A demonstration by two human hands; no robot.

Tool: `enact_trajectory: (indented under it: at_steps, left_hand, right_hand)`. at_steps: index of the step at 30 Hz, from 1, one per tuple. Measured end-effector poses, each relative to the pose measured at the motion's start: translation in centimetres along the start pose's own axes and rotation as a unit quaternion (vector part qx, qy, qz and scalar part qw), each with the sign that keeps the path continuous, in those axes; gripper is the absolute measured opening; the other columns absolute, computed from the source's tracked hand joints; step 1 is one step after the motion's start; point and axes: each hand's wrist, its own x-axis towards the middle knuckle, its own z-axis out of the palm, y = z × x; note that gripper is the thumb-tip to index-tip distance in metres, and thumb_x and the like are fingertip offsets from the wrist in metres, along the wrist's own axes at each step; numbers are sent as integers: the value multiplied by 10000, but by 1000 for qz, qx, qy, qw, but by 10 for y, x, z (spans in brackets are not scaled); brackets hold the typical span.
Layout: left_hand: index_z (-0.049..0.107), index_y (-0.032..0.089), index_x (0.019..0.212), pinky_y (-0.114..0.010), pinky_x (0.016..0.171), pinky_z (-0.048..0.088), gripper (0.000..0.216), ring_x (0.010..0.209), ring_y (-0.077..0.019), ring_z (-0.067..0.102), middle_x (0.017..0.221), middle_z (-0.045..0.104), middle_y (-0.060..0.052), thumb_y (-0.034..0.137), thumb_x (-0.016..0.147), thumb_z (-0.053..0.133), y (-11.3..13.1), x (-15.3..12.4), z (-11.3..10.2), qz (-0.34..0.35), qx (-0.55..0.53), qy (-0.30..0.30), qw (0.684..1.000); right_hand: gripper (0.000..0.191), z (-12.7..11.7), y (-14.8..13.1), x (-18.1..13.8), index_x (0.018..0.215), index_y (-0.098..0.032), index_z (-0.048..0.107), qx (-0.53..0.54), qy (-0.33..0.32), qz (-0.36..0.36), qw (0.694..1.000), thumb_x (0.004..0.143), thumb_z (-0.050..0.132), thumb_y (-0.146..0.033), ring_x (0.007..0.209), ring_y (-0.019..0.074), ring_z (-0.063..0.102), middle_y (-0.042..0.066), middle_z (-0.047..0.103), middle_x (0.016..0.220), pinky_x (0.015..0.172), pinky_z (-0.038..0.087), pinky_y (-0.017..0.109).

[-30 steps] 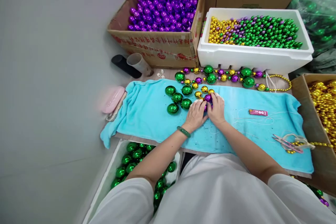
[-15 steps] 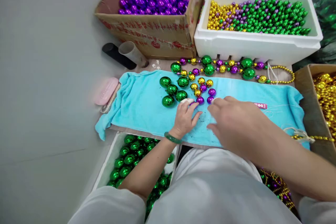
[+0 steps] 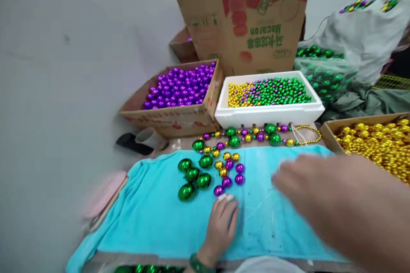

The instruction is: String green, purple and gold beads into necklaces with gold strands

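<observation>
Turquoise cloth (image 3: 150, 226) covered most of the table (image 3: 137, 259), and the loose beads lay on it in a cluster near its middle. Five large green beads (image 3: 192, 174) made up the left part; just to their right were four gold beads (image 3: 223, 172) and five purple beads (image 3: 226, 182). The left hand (image 3: 221, 224), a green bangle (image 3: 200, 264) at its wrist, rested on the cloth just short of the nearest purple bead, its thumb apart from the fingers and nothing in its grasp. The right hand (image 3: 304, 185) hung over the cloth's right side, too blurred to tell whether its fingers were closed or holding anything. Beyond the cloth a beaded strand (image 3: 234, 141) lay doubled, in front of a white foam box (image 3: 269, 116) of small mixed beads. Gold beads filled a carton (image 3: 332, 137) at the right.
</observation>
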Motion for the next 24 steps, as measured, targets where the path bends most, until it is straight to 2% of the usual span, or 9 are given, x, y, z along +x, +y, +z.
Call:
enact_trajectory:
  at_steps: [2,4,6,7,11,15,19,22,24]
  left_hand:
    - [683,281,1019,-466,909,547,256,1006,-251,647,1039,692,-63,202,834,524,-5,-4,4,51,32,38,997]
    - [680,258,1007,-437,897,557,233,995,-234,649,1037,690,-66,191,839,532,-13,-5,8,77,44,49,995]
    - [685,255,984,-404,864,573,211,967,-227,656,1017,691,-66,210,849,528,-18,-3,12,85,43,51,994]
    - [688,253,974,-390,847,580,205,951,-226,660,1005,693,-67,222,855,524,-19,0,13,85,41,52,994]
    - [693,245,972,-364,825,591,201,946,-224,666,1010,692,-70,253,865,524,-15,15,21,66,32,54,996]
    - [698,236,977,-341,813,595,206,949,-214,670,1024,689,-76,265,875,522,-9,27,27,47,15,36,998]
    - [706,231,967,-336,811,597,206,944,-210,674,1016,693,-78,277,877,526,-10,30,28,27,13,23,999]
    - [713,228,952,-329,813,596,208,931,-207,680,1002,699,-76,289,876,529,-14,30,28,17,9,17,1000]
    - [716,225,941,-326,814,594,213,925,-206,682,993,703,-75,298,878,526,-16,31,29,10,5,16,1000]
  right_hand:
    - [156,-44,-12,30,747,-274,682,-138,73,-9,988,801,553,-204,734,158,653,6,611,599,673,576,275]
    - [141,-88,-16,65,714,-231,683,-315,159,16,935,712,609,-111,896,237,645,54,657,714,826,535,379]
    - [126,-120,-9,102,702,-186,680,-420,205,67,881,707,587,-100,988,297,616,103,680,838,904,475,453]
    - [130,-129,-3,120,741,-172,691,-427,183,90,881,720,578,-112,1012,301,608,114,686,895,916,463,448]
    - [229,-118,27,180,885,-187,720,-405,82,97,905,674,643,-143,1039,255,610,75,687,1061,933,462,359]
    - [358,-90,46,214,854,-210,733,-378,7,127,917,522,713,-77,1087,315,585,79,668,1136,961,446,420]
    - [291,-86,58,227,698,-202,701,-328,0,151,932,490,672,0,1071,336,579,91,683,1049,975,423,460]
    - [237,-91,66,228,629,-188,648,-261,23,149,953,508,664,15,1036,302,583,81,680,921,953,441,421]
    - [208,-97,71,227,664,-178,630,-196,44,148,968,551,669,-9,942,258,607,71,654,826,860,491,381]
